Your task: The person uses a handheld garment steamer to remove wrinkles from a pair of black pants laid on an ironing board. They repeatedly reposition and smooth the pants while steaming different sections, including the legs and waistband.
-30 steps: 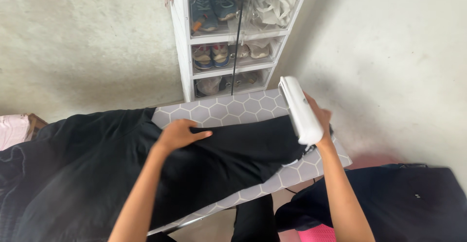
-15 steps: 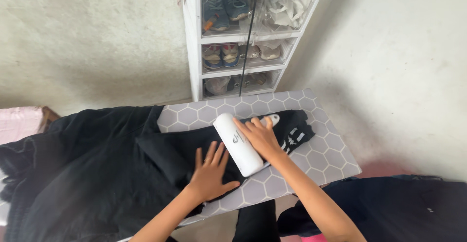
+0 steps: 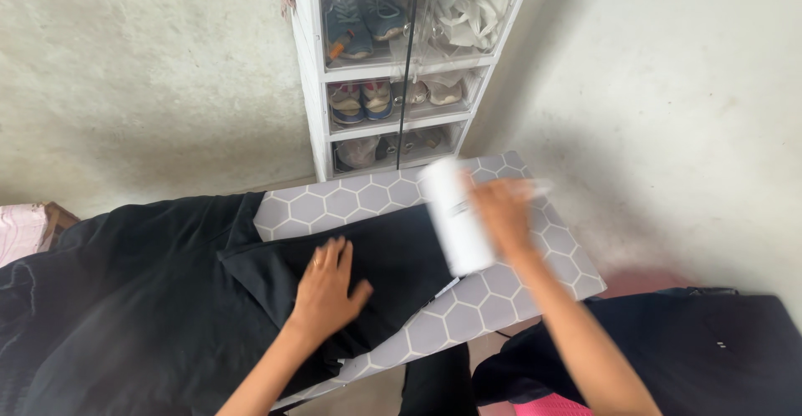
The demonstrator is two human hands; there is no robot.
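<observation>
Before a white shoe rack (image 3: 401, 65), a hexagon-patterned ironing board (image 3: 510, 291) carries a black garment (image 3: 167, 299); left hand (image 3: 326, 286) presses it, fingers spread, right hand (image 3: 501, 215) clamps a blurred white lint roller (image 3: 455, 215).

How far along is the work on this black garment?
Done: the black garment already lies spread on the ironing board. In hand: the left hand presses it flat while the right hand, blurred, holds the white roller at its right end. Left: most of the cloth hangs off the board's left side.
</observation>
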